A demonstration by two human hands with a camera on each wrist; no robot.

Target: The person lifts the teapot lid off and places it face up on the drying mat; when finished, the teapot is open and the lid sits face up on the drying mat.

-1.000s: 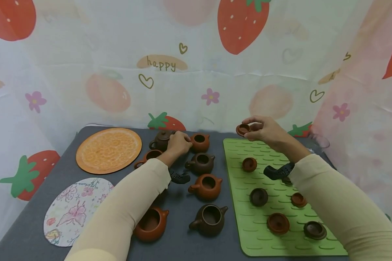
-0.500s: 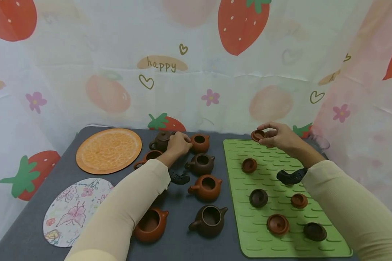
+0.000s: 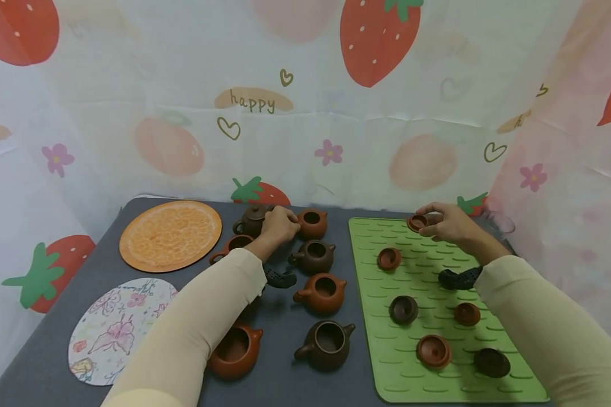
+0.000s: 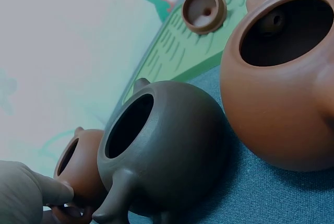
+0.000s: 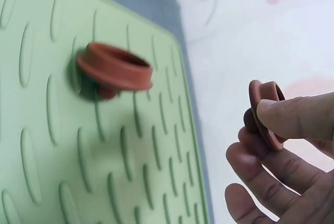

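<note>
At the back of the table my left hand (image 3: 280,225) pinches the handle of a small reddish-brown teapot (image 3: 313,223), which has no lid on. In the left wrist view the thumb and a finger meet at that teapot's (image 4: 86,166) handle. My right hand (image 3: 450,226) holds a reddish-brown teapot lid (image 3: 417,223) above the far part of the green mat (image 3: 358,271). Thumb and fingers pinch the lid (image 5: 266,114) by its edge, hollow side showing. Another reddish lid (image 3: 388,259) lies upside down on the mat.
Lidless teapots stand in a column, including a dark one (image 3: 315,255), an orange one (image 3: 325,292) and a nearer dark one (image 3: 328,343). A dark teapot (image 3: 252,219) with its lid on is left of my left hand. Several lids (image 3: 433,351) lie on the mat. Two round mats (image 3: 170,234) are at left.
My right hand has moved right and slightly lower with the teapot lid, from the mat's back left corner to over its far middle. The left hand keeps its place at the teapot handle.
</note>
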